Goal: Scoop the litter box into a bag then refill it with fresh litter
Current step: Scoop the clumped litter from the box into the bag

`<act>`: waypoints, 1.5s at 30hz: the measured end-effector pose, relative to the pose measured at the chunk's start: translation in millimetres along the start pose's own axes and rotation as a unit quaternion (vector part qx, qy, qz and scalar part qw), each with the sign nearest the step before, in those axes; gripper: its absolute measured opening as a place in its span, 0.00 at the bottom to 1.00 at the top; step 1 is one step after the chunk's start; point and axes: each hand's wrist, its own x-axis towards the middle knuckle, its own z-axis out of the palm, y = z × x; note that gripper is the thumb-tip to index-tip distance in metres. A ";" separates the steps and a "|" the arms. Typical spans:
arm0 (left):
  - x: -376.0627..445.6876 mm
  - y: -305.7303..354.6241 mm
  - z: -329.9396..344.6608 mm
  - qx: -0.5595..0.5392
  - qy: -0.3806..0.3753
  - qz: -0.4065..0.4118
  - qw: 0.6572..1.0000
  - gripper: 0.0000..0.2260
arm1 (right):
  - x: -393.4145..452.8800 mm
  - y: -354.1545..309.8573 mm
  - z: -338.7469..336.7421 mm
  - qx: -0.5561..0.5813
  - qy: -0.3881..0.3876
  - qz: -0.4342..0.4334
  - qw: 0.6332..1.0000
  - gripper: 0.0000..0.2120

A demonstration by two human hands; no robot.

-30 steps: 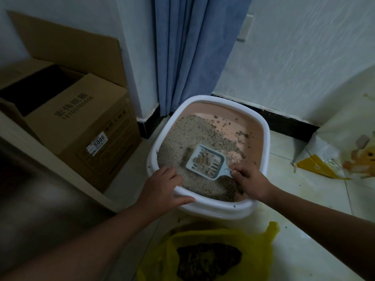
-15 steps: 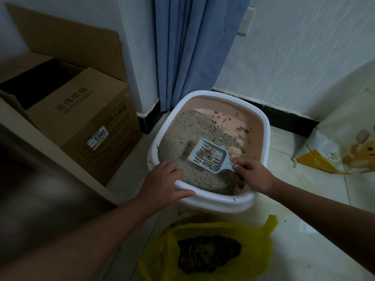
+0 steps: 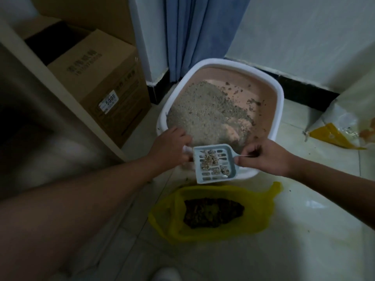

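The right hand (image 3: 265, 157) is pinching the handle of the scoop (image 3: 215, 163), loaded with clumps, just above the litter box's (image 3: 279, 110) near rim, while the left hand (image 3: 169, 148) is gripping that rim. This looks like the scooping step: next, the scoop needs carrying over the open yellow bag (image 3: 261, 207) just in front of the box and tipping.

We are reading "5008" on a small white sticker (image 3: 109, 103) on the side of the cardboard box (image 3: 105, 78). We are also seeing printed lines on the box's top, too blurred to read.
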 end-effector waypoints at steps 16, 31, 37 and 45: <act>1.3 6.1 -7.3 -0.014 -0.022 -0.038 0.999 0.25 | -23.6 6.6 29.6 -0.195 -0.067 -0.106 0.973 0.16; 0.3 6.0 -4.7 -0.003 0.002 -0.036 0.999 0.24 | -25.5 2.7 31.7 -0.233 -0.095 -0.105 0.962 0.06; 0.7 6.4 -5.1 0.012 0.010 -0.033 0.999 0.25 | -22.6 0.7 27.5 -0.169 -0.103 -0.059 0.978 0.10; 1.5 3.2 -2.9 0.025 0.026 -0.016 0.999 0.23 | -20.1 2.7 23.2 0.008 -0.062 0.022 0.998 0.18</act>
